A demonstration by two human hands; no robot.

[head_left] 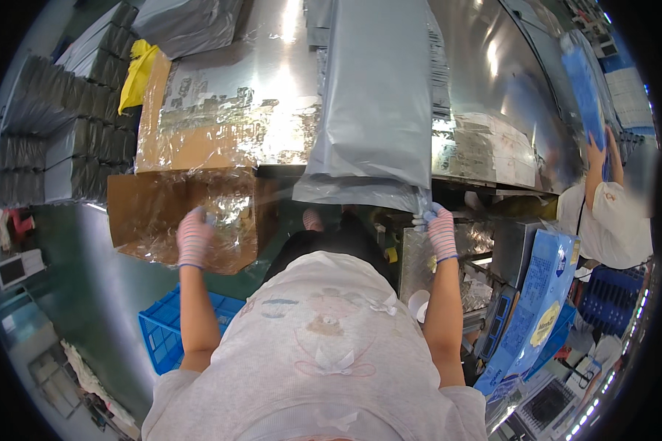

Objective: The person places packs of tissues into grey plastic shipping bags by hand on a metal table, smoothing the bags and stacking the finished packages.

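A long grey plastic mailer bag [379, 95] lies on the shiny metal table [493, 81], its near end hanging over the table's front edge. My right hand [440, 229], in a pink striped glove, pinches the bag's near right corner. My left hand [194, 237], gloved the same way, rests on a taped cardboard flap [184, 213] that hangs off the table's left side, fingers curled on its wrinkled clear tape.
Stacks of grey packed bags [66, 125] line the left side, with a yellow bag [136, 73] beside them. A blue crate [171, 331] sits on the floor. Another person [603, 213] at the right holds a blue package [585, 88]. Blue cartons [537, 309] lean nearby.
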